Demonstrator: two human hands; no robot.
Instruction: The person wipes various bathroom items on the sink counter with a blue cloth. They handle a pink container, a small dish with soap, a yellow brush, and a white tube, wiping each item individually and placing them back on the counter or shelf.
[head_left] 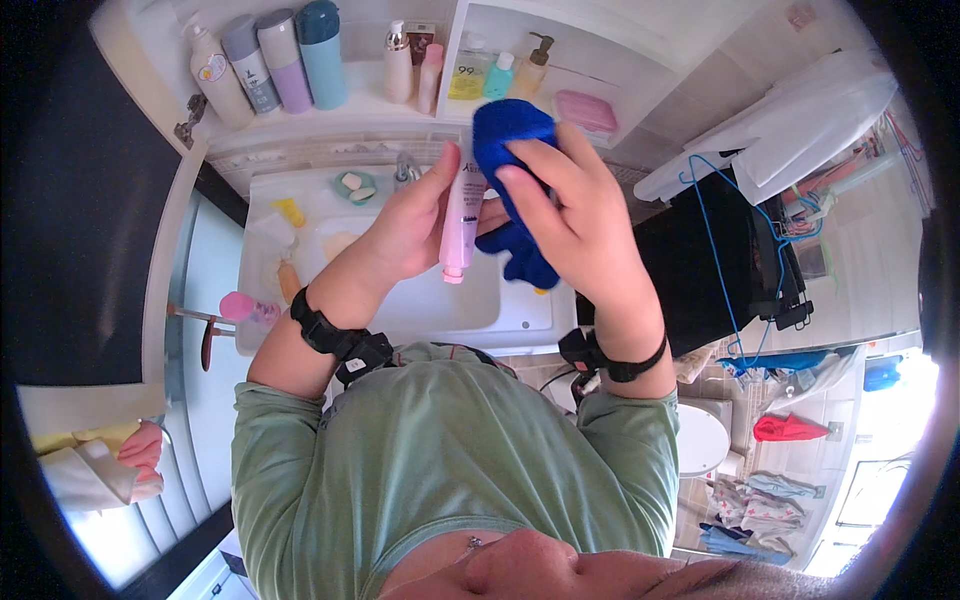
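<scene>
Over the sink, my left hand (408, 232) grips a pink squeeze tube (463, 212) with its cap end pointing down toward me. The thumb lies along the tube's upper part and some fingertips show behind it. In my right hand (592, 225) is a bunched blue cloth (512, 130), pinched between thumb and fingers. The cloth sits right beside the tube's right edge, and its lower end hangs loose below the fingers. Whether the cloth presses on the tube is hard to tell.
Below my hands is a white sink (440, 305) with a faucet (406, 168) and a soap dish (355, 186). An open cabinet shelf (360, 112) at the back holds several bottles. At right, a blue hanger (712, 255) hangs before black clothing (690, 270). A pink bottle (245, 308) lies at the sink's left edge.
</scene>
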